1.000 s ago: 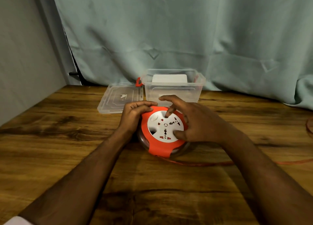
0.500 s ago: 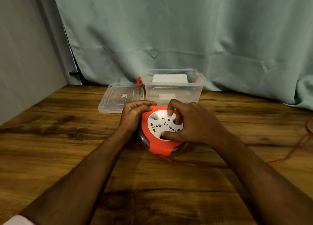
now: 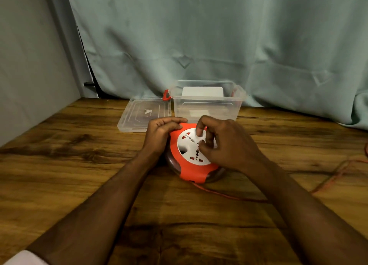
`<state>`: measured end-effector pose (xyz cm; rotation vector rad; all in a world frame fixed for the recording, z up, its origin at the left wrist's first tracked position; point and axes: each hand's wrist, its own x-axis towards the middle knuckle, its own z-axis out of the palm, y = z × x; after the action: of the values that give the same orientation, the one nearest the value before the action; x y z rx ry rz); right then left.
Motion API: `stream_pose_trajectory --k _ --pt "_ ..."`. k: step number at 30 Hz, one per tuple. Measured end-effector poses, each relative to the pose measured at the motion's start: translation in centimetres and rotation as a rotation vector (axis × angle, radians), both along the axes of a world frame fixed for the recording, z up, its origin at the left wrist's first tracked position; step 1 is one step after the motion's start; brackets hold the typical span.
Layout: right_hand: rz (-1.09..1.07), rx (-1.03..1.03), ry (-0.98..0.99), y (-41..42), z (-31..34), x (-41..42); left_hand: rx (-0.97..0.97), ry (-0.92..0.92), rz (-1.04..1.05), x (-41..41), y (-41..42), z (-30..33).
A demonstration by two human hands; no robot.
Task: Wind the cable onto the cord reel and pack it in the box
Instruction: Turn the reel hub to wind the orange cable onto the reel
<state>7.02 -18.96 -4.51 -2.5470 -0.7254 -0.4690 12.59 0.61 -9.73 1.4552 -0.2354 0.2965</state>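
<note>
An orange cord reel with a white socket face lies flat on the wooden table. My left hand grips the reel's left rim. Over the socket face, my right hand presses its fingertips into the white disc. A thin orange cable leaves the reel's front edge and trails right across the table to the frame edge. Just behind the reel stands a clear plastic box, open, with red latches. Its clear lid lies flat to the box's left.
A grey-green curtain hangs along the table's back edge. A grey wall closes the left side. A white card leans inside the box at its back wall.
My right hand has turned on the white socket face, and the face has rotated with it. The loose cable on the right has shifted and drawn closer to the reel. The left hand has stayed put.
</note>
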Motion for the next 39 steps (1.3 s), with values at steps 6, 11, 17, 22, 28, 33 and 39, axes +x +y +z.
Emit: stream_pose_trajectory --k 6,11,17,22,28,33,39 --pt "0.146 -0.095 0.069 -1.8 0.3 1.0 -0.019 0.013 -0.021 0.1 0.0 -0.1" --pt "0.181 -0.147 0.138 -2.8 0.7 1.7 -0.026 0.01 -0.015 0.2 -0.1 -0.1" --pt "0.181 -0.187 0.148 -3.3 0.9 1.7 -0.002 -0.002 -0.015 0.0 -0.2 0.1" --pt "0.11 -0.166 0.051 -2.9 1.0 1.0 -0.012 0.004 -0.011 -0.1 -0.3 0.2" --pt "-0.048 -0.14 -0.006 -0.9 -0.4 0.7 0.016 0.004 -0.008 0.1 0.0 0.1" --pt "-0.129 -0.075 -0.066 1.0 -1.6 0.6 0.0 -0.004 -0.055 0.0 -0.2 0.3" --pt "0.085 -0.013 -0.019 -0.8 0.0 0.6 -0.013 0.003 -0.057 0.1 -0.1 0.0"
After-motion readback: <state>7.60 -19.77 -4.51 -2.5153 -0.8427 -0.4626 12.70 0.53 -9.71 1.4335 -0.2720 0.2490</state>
